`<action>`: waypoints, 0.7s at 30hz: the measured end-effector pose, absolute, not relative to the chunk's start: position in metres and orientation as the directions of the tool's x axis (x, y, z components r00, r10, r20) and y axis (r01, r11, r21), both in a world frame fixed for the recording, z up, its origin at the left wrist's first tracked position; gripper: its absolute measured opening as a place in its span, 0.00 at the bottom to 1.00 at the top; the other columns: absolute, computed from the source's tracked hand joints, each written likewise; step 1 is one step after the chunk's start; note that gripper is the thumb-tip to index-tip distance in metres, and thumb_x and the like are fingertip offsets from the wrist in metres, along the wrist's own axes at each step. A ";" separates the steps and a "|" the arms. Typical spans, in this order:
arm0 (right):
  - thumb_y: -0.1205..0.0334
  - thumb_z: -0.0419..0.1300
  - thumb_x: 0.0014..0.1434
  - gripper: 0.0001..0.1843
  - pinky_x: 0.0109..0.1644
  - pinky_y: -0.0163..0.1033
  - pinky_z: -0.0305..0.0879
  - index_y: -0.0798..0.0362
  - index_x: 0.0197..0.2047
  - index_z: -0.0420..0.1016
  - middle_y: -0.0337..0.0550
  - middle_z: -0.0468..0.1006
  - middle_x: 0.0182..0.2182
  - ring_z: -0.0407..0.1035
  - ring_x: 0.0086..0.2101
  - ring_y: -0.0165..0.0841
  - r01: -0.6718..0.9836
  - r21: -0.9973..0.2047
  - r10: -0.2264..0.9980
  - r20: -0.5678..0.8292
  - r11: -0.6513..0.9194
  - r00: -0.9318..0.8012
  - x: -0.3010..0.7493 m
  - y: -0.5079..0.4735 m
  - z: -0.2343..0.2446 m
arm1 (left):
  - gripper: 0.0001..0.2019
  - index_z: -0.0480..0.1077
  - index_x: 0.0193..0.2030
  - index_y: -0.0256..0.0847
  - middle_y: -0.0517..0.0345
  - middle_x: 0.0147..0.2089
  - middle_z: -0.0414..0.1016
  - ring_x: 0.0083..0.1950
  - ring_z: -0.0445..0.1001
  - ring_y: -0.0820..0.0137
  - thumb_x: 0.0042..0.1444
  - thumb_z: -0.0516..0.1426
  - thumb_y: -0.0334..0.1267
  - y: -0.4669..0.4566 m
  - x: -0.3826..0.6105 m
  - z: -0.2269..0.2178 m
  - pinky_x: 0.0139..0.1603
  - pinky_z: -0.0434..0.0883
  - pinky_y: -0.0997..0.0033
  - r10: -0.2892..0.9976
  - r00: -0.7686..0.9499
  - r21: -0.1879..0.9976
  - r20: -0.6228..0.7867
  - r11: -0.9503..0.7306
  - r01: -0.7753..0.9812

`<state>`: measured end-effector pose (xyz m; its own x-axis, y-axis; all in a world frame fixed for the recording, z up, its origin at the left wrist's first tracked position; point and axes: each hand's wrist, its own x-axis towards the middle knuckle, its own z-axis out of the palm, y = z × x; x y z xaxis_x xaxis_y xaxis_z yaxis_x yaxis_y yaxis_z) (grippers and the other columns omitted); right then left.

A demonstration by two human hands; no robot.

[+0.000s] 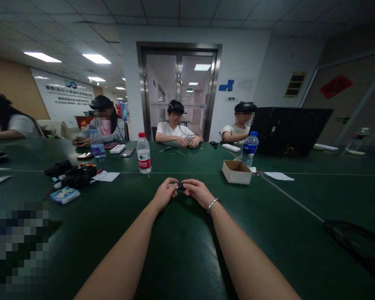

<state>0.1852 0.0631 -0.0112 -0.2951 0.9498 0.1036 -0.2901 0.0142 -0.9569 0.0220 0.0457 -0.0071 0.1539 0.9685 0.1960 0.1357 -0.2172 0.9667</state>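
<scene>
Both of my hands meet over the middle of the green table (181, 237). Between them is a small dark object (180, 187), too small to name, with a light bit at its left end. My left hand (166, 193) is closed, its fingertips pinching the left end. On the other end, the fingers of my right hand (197, 191) are bent and closed; a silver bangle (213, 205) is on that wrist. A red-capped water bottle (143, 154) stands beyond my left hand. Past my right hand sits an open cardboard box (237, 173).
Black gear (73, 173), a blue-and-white packet (64, 195) and paper (106, 176) lie at left. A blue-capped bottle (249, 148) stands behind the box. Black cable (353, 241) lies coiled at right; a black monitor (290, 129) stands behind. Several people sit across the table.
</scene>
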 end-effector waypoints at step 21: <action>0.64 0.68 0.42 0.15 0.25 0.28 0.64 0.59 0.35 0.76 0.43 0.74 0.26 0.67 0.23 0.25 -0.283 -0.959 0.948 0.095 0.006 -0.303 0.186 0.064 -0.012 | 0.15 0.64 0.44 0.39 0.60 0.27 0.65 0.27 0.65 0.74 0.54 0.50 0.45 0.050 0.020 -0.015 0.22 0.59 0.80 0.959 0.149 0.954 0.241 -0.263 0.144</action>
